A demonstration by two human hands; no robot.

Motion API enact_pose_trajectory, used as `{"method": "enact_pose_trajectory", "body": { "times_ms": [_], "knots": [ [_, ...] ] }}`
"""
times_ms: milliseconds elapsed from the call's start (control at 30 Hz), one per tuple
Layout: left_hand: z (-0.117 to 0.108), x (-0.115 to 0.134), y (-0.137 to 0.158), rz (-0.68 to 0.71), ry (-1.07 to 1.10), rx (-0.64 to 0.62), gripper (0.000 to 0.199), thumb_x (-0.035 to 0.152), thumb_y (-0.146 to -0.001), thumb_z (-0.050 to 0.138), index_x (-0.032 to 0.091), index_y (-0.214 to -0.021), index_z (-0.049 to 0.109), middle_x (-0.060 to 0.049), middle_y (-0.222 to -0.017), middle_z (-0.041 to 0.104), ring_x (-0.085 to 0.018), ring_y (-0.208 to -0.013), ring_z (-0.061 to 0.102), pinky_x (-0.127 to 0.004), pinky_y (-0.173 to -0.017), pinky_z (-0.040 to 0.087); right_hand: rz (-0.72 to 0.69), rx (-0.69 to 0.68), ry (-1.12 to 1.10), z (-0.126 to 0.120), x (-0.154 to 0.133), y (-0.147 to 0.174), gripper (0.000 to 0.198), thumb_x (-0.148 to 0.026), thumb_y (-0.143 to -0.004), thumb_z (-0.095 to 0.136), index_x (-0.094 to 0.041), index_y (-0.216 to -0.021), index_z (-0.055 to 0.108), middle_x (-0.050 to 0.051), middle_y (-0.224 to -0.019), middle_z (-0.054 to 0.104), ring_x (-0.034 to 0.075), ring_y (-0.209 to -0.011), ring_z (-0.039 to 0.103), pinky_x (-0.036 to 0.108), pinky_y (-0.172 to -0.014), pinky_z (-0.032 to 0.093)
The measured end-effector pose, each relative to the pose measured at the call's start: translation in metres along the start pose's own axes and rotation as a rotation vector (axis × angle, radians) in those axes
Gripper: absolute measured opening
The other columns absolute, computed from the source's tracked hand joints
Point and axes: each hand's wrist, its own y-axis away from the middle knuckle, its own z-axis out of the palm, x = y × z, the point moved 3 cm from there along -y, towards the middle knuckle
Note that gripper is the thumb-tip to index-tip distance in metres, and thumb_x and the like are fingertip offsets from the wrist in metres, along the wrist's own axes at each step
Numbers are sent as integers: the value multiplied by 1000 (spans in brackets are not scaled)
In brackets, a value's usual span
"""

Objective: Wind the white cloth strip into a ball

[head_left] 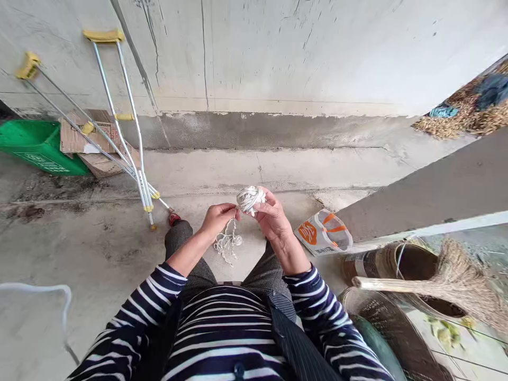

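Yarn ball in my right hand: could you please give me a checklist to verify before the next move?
1. Yarn ball in right hand: ok, gripped.
2. Left hand on loose yarn: ok, fingers pinched.
3. Loose yarn neat: not ok, bunched in loops below the hands.
4. Loose yarn off the floor: cannot tell.
5. Crutches clear of both hands: ok, apart on the left.

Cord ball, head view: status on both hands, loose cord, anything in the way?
Right hand: gripping white cord ball. Left hand: pinching cord strand beside it. Loose cord: tangled below hands. Crutches: off left, not in the way.
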Motion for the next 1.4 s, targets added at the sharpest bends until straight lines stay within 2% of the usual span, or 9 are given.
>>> {"method": "enact_pose_trajectory", "body": {
  "times_ms": [200,333,433,567,767,1000,1167,1300,1400],
  "knots": [
    [3,18,24,54,-21,-99,25,36,-84,67,16,-73,78,-6,-84,76,-21,-89,66,-30,-92,46,1,-22,-22,-5,-7,16,48,-21,-51,94,-23,-95,73,-2,-89,76,14,-74,68,27,-65,62],
    [7,14,28,30,-36,-41,22,35,-77,68,16,-68,76,-6,-79,75,-21,-85,65,-30,-87,46,-4,-53,3,6,-4,29,49,-20,-50,94,-24,-94,73,-2,-86,76,15,-71,68,28,-61,62],
    [8,10,24,-1,-8,47,22,37,-69,73,15,-70,76,-4,-74,74,-20,-78,63,-29,-78,46,-21,-69,55,16,-2,37,54,-15,-48,93,-24,-97,73,-2,-87,76,15,-69,68,26,-55,60],
    [7,10,13,12,-52,81,25,40,-66,75,15,-67,73,-2,-67,71,-19,-73,60,-27,-69,43,-21,-70,95,23,-1,40,58,-12,-45,93,-24,-97,73,-3,-85,76,15,-67,68,26,-55,61],
    [-1,0,-3,35,-92,111,31,45,-71,70,15,-63,69,-1,-62,64,-17,-69,56,-26,-67,40,-50,-68,131,30,-11,32,56,-12,-45,93,-24,-96,74,-3,-82,76,14,-65,67,24,-53,59],
    [-14,-9,-16,69,-142,101,23,36,-74,63,16,-67,71,-1,-67,67,-18,-73,59,-26,-69,41,-97,-73,148,37,-23,23,53,-12,-46,92,-24,-94,75,-2,-84,76,14,-67,68,24,-55,58],
    [-24,-19,-29,19,-160,145,18,30,-72,63,16,-64,71,2,-59,61,-14,-64,52,-25,-63,37,-87,-92,178,43,-20,20,54,-11,-44,93,-25,-93,76,-3,-82,76,14,-66,66,24,-57,57],
    [-26,-23,-36,-1,-127,143,17,30,-71,65,16,-63,71,1,-65,67,-15,-69,56,-25,-67,40,-81,-102,197,43,-19,21,54,-13,-45,94,-25,-94,76,-3,-82,76,14,-68,66,24,-59,56],
    [-26,-24,-37,-4,-159,141,20,31,-73,64,16,-61,69,1,-63,66,-15,-68,56,-25,-66,40,-90,-108,204,41,-21,21,54,-12,-46,94,-25,-95,75,-4,-83,76,13,-69,66,23,-61,56]
  ]
}}
